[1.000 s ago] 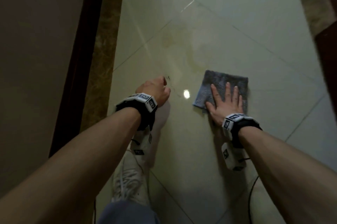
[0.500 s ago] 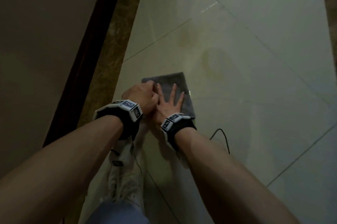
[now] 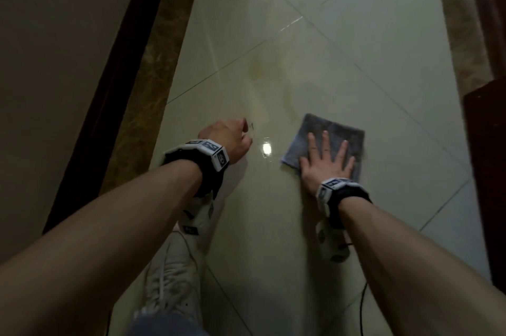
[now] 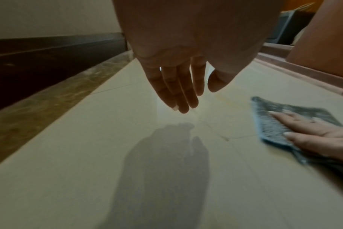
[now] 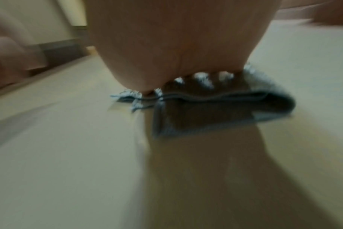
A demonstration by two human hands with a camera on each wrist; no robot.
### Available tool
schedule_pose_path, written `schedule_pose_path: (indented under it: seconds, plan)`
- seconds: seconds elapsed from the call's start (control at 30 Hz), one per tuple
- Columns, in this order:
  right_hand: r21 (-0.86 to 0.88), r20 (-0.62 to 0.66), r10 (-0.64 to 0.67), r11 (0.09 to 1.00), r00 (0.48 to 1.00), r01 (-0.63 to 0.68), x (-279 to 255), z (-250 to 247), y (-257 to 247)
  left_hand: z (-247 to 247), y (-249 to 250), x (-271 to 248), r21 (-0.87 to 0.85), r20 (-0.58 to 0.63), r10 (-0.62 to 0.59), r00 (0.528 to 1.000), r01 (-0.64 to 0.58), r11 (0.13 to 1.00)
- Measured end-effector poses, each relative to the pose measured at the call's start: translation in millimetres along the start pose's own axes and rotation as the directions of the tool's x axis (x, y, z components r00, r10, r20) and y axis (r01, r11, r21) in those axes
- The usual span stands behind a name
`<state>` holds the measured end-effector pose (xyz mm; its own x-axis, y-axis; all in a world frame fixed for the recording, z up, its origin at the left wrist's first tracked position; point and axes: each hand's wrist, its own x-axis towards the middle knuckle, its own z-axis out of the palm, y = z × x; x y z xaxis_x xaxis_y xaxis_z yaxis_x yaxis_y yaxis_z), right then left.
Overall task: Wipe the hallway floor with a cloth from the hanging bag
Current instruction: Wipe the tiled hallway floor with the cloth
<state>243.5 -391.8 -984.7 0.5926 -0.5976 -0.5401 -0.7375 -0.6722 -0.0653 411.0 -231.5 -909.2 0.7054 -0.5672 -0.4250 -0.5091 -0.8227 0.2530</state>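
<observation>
- Wiping is the step in hand: the grey cloth (image 3: 332, 134) lies folded flat on the pale tiled floor (image 3: 356, 34), towards the right-hand side of the hallway, with the dark door frame (image 3: 484, 171) at that edge.
- The right hand (image 3: 325, 162) lies on the cloth with fingers straight and spread, palm pressing down; it grips nothing. The right wrist view is blurred, which suggests a stroke under way.
- The left hand (image 3: 227, 138) hangs just above the floor nearer the left skirting board (image 3: 109, 105); in the left wrist view its fingers (image 4: 178, 93) point down loosely and hold nothing, apart from the cloth.
- A yellowish smear (image 3: 257, 70) shows on the tiles beyond both hands, not yet covered by the cloth.
- Judged from this, the next move calls for pushing the cloth forward and leftward over that smear, keeping the palm flat so the fold does not ruck up.
- A white shoe (image 3: 169, 289) stands at the near left edge of the floor.
</observation>
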Motion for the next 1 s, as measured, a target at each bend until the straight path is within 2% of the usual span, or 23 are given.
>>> schedule_pose_path:
  seconds: [0.1, 0.23, 0.3, 0.37, 0.43, 0.53, 0.63, 0.73, 0.8, 0.87, 0.93, 1.0]
  plan:
    - [0.059, 0.056, 0.110, 0.992, 0.992, -0.113, 7, -15, 29, 0, 8, 4, -0.009, 0.004, 0.014, 1.000, -0.014, 1.000]
    - [0.075, 0.073, 0.129, 0.988, 0.989, -0.134, 9, -20, 2, -4, -4, 5, -0.040, 0.000, 0.003, 1.000, -0.003, 0.999]
    - [0.014, 0.071, 0.005, 1.000, 0.997, -0.006, 10, -17, -28, -7, -17, 3, -0.055, -0.008, -0.014, 1.000, 0.014, 0.998]
    - [-0.055, 0.096, -0.176, 0.982, 0.980, 0.182, 9, -14, -68, -10, -33, -2, -0.077, -0.021, -0.041, 0.999, 0.039, 0.996]
    - [-0.105, 0.167, -0.338, 0.928, 0.926, 0.358, 1, -9, -113, -11, -49, -7, -0.097, -0.049, -0.069, 0.996, 0.064, 0.993]
    - [-0.150, 0.305, -0.524, 0.798, 0.796, 0.583, -24, 10, -182, -13, -73, -14, -0.115, -0.083, -0.120, 0.989, 0.110, 0.987]
    - [-0.099, 0.374, -0.566, 0.763, 0.735, 0.638, -47, 18, -222, -12, -91, -20, -0.102, -0.081, -0.153, 0.985, 0.144, 0.984]
    - [-0.062, 0.368, -0.601, 0.746, 0.710, 0.664, -45, 13, -219, -12, -96, -20, -0.096, -0.093, -0.178, 0.979, 0.170, 0.981]
    - [-0.058, 0.319, -0.612, 0.749, 0.723, 0.660, -28, 10, -195, -13, -90, -18, -0.100, -0.090, -0.176, 0.980, 0.167, 0.981]
    - [-0.077, 0.216, -0.560, 0.807, 0.800, 0.586, -7, 4, -159, -13, -82, -15, -0.106, -0.084, -0.159, 0.984, 0.149, 0.983]
    - [-0.091, 0.093, -0.444, 0.888, 0.891, 0.451, 14, -6, -117, -12, -74, -12, -0.108, -0.068, -0.140, 0.988, 0.132, 0.985]
    - [-0.062, 0.017, -0.297, 0.953, 0.955, 0.297, 29, -20, -75, -9, -68, -10, -0.103, -0.061, -0.129, 0.990, 0.122, 0.987]
